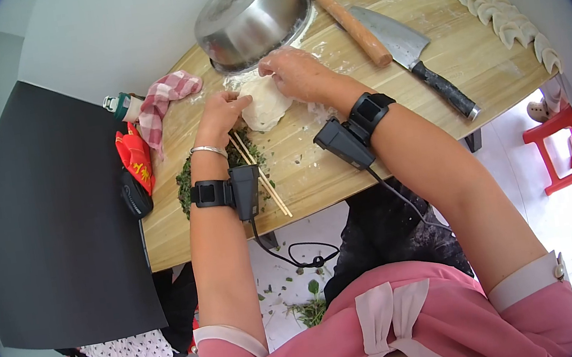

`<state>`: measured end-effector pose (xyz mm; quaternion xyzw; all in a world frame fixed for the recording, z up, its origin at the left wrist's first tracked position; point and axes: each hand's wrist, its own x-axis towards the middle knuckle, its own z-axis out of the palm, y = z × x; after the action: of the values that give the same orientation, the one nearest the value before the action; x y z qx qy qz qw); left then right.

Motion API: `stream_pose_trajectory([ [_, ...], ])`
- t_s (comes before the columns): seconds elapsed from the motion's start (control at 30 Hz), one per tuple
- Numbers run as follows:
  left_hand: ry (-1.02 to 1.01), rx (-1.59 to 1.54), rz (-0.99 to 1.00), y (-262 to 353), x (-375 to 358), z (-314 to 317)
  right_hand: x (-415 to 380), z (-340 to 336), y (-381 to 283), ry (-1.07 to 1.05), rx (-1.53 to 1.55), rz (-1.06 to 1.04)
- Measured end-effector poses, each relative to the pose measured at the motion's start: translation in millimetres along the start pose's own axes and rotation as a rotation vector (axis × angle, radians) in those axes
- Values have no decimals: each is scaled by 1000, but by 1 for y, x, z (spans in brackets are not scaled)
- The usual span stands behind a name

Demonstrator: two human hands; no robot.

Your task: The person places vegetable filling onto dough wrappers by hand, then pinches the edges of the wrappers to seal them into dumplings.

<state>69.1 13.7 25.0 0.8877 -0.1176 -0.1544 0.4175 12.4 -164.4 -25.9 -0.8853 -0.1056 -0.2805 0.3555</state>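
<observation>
A flat, pale sheet of dough is between my two hands on the floury wooden table. My left hand has its thumb and fingers closed at the dough's left edge. Over the upper right edge curls my right hand, its fingers bent and dusted with flour; part of the dough is hidden under it. Beside my left wrist lies a pair of chopsticks, resting partly over chopped greens. Just beyond my hands a steel bowl sits upside down.
A rolling pin and a cleaver lie to the right. Shaped dumplings line the right edge. At left are a checked cloth, a red packet and a bottle. A red stool stands on the floor.
</observation>
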Motion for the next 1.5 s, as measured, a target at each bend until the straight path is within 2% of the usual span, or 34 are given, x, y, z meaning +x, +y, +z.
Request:
stream_pose_trajectory([
  [0.07, -121, 117, -126, 0, 2, -6, 2, -2, -2, -13, -4, 8],
  [0.17, -95, 24, -130, -6, 1, -6, 4, -2, -3, -57, 23, 17],
  [0.2, -95, 24, -130, -6, 0, -6, 4, -1, -4, -88, 117, 25],
  [0.23, -128, -75, -113, -7, -2, -6, 4, 0, -5, -118, 210, 32],
  [0.3, -159, -174, -98, -5, -11, -4, 3, 2, -5, -119, 197, 19],
  [0.37, -243, -369, 6, -1, -23, 0, 2, 4, -4, -119, 185, 4],
  [0.67, -190, -507, 62, -11, -19, 11, -1, 4, -7, -152, 226, 90],
  [0.87, -144, -462, 51, -8, -22, 11, 3, 8, 2, -107, 438, 279],
  [0.93, -120, -440, 39, -8, -23, 13, 3, 3, 2, -202, 624, 368],
  [1.0, -95, -418, 28, -5, -24, 20, 3, 3, 1, -197, 615, 367],
  [1.07, 37, -217, 38, -1, -25, 27, 4, 3, -1, -193, 607, 365],
  [1.17, 45, -134, 118, -15, -13, 29, 5, 3, -2, -214, 579, 399],
  [1.27, 41, -159, 115, -20, -10, 29, 8, 9, 6, -130, 557, 443],
  [1.33, 40, -171, 98, -16, -13, 29, 14, 13, 11, 39, 572, 604],
  [1.37, 41, -183, 81, -15, -15, 29, 16, 13, 15, 38, 573, 603],
  [1.43, 42, -176, 59, -13, -17, 29, 15, 8, 19, 114, 771, 579],
  [1.47, 43, -170, 37, -11, -18, 29, 14, 6, 22, 113, 771, 578],
  [1.5, 44, -171, 38, -13, -17, 30, 13, 1, 22, 103, 964, 609],
])
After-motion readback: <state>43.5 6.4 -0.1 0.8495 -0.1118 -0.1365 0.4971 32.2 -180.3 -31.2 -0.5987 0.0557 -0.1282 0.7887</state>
